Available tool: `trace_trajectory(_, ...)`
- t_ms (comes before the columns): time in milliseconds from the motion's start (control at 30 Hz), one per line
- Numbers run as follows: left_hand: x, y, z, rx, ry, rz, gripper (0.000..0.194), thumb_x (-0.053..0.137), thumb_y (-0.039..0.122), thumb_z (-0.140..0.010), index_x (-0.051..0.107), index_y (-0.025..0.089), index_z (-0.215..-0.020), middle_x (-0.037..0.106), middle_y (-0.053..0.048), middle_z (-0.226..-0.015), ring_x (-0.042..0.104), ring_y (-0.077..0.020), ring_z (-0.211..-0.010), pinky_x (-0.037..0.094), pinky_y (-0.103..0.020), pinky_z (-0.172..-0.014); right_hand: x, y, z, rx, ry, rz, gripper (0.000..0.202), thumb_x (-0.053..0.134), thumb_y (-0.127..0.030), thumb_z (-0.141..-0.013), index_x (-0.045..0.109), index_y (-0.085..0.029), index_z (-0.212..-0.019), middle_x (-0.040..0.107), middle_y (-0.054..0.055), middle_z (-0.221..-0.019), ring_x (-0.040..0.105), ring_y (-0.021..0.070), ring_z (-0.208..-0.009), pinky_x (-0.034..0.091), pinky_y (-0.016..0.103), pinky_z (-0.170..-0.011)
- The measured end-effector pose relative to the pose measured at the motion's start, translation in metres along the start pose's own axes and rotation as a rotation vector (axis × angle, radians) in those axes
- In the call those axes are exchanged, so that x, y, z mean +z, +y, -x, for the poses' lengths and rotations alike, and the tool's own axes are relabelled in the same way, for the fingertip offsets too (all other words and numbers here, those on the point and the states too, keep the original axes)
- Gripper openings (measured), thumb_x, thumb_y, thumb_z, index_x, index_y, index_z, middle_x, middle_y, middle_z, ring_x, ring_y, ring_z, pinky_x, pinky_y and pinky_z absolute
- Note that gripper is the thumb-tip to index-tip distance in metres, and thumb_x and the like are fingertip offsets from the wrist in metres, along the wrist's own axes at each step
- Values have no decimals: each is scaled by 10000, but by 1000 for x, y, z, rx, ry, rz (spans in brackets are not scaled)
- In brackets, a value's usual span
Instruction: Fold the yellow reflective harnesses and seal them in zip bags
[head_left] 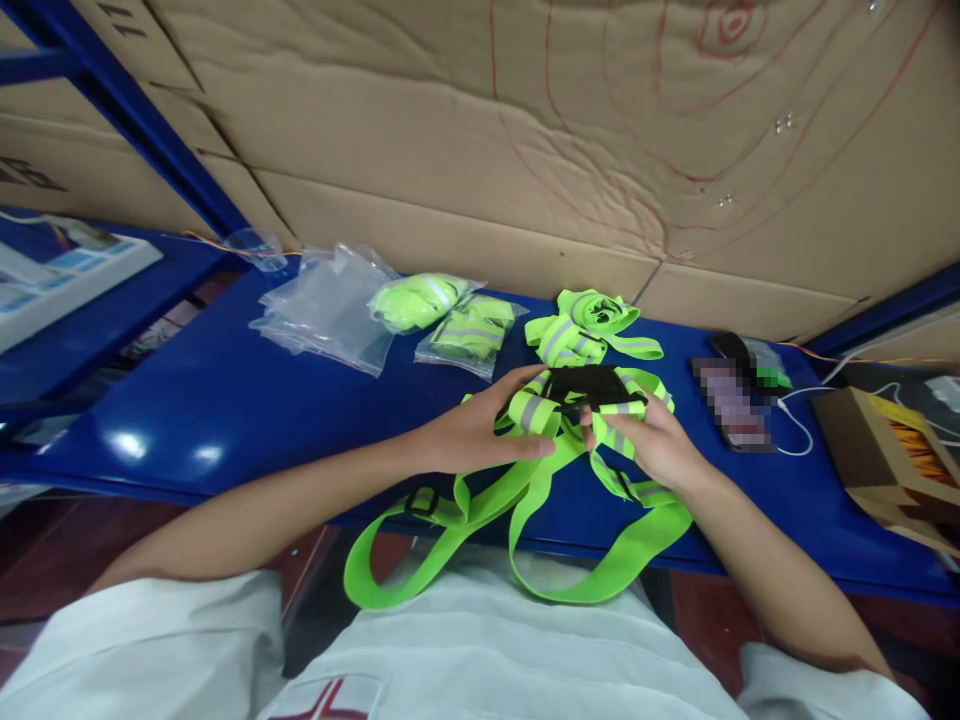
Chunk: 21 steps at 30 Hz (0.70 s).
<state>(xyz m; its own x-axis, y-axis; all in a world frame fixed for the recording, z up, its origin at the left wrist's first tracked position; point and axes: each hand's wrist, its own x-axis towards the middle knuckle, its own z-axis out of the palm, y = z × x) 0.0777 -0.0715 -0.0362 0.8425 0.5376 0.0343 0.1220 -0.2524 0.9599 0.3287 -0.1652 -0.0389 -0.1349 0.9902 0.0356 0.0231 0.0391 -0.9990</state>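
High-visibility reflective harness (561,462) is held in both hands near the middle of the worktop's (225,400) front edge, its lower loops hanging past that edge. With the left hand (480,428), the bunched striped straps are pinched between thumb and fingers. Below it, a black slider (422,501) is carried on a loop; its hard frame could be caught on the edge. The webbing is judged light, soft and limp, not fragile but easily tangled. The black panel (583,384) between the hands appears firmer and is judged the best place to be held. With the right hand (661,440), the panel's right end and adjoining straps are grasped.

The broadest stretch of blue surface is found toward the front-left corner. Along the rear edge, clear plastic bags (330,315), two bagged neon bundles (420,303) and loose rolled straps (598,312) are set before upright cardboard (420,150), so rearward reach is limited. Farther right, where room is narrower, a phone (729,402) is placed with a white cable (811,437), by which trailing straps could be snagged; a cardboard box (855,440) is stood near the right end.
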Motion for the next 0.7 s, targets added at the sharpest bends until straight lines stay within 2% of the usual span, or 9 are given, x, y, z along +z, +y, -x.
trace_trajectory(100, -2, 3, 0, 138, -167, 198, 891, 623, 769, -898, 416, 243, -1586, 468, -143, -1640, 450, -369, -1525, 385, -507, -1258, 4, -3, 3, -9, 43, -89, 267, 730, -480, -946, 655, -225, -959, 659, -4, -800, 617, 129, -614, 543, 300, -658)
trace_trajectory(167, 1, 2, 1, 161, -163, 242, 773, 535, 745, -963, 439, 284, -1577, 431, -117, -1671, 385, -347, -1572, 362, -485, -1275, 5, -5, 4, -3, 49, -127, 288, 738, -500, -939, 657, -224, -918, 626, -12, -729, 597, 122, -594, 519, 281, -628)
trace_trajectory(233, 7, -4, 3, 218, 15, 198, 630, 553, 623, -1015, 462, 307, -1552, 424, -106, -1671, 353, -307, -1592, 336, -451, -1290, 6, -7, 4, 10, 77, -146, 310, 753, -532, -917, 674, -233, -941, 655, 2, -754, 612, 134, -612, 534, 290, -632)
trace_trajectory(333, 15, -15, 3, 428, 323, 47, 459, 677, 388, -1001, 537, 277, -1424, 545, -128, -1509, 500, -255, -1465, 401, -407, -1230, 11, -8, 1, 21, 165, -154, 363, 773, -576, -880, 694, -268, -1058, 727, 30, -884, 686, 181, -719, 599, 340, -698)
trace_trajectory(400, 18, -20, 2, 499, 393, -19, 326, 707, 293, -981, 581, 250, -1278, 593, -113, -1382, 564, -219, -1359, 443, -375, -1164, 15, -7, -1, 23, 211, -162, 438, 794, -624, -836, 697, -287, -1098, 748, 38, -922, 731, 219, -814, 630, 376, -750)
trace_trajectory(467, 18, -22, 0, 484, 398, 0, 260, 727, 272, -967, 582, 235, -1180, 586, -105, -1374, 552, -208, -1368, 444, -359, -1146, 19, -2, -2, 24, 238, -153, 510, 809, -667, -793, 701, -296, -1127, 763, 45, -955, 755, 256, -932, 645, 415, -821)
trace_trajectory(567, 18, -20, -3, 393, 370, 152, 409, 833, 314, -879, 517, 234, -1126, 572, -105, -1422, 551, -221, -1393, 456, -362, -1140, 21, 10, -2, 0, 273, -65, 569, 775, -717, -793, 706, -297, -1170, 777, 53, -998, 735, 289, -1128, 618, 475, -976)
trace_trajectory(633, 19, -16, -4, 280, 300, 266, 528, 879, 355, -823, 450, 244, -1110, 634, -83, -1318, 654, -214, -1244, 525, -340, -1030, 22, 17, -1, -16, 263, 1, 596, 736, -749, -809, 710, -296, -1196, 780, 51, -977, 718, 294, -1190, 574, 504, -1063)
trace_trajectory(700, 21, -10, -5, 161, 240, 290, 626, 903, 369, -778, 425, 250, -1165, 688, -55, -1198, 711, -210, -1096, 556, -314, -921, 24, 22, 1, -27, 216, 31, 607, 696, -767, -833, 716, -296, -1215, 778, 47, -939, 725, 290, -1174, 544, 513, -1105)
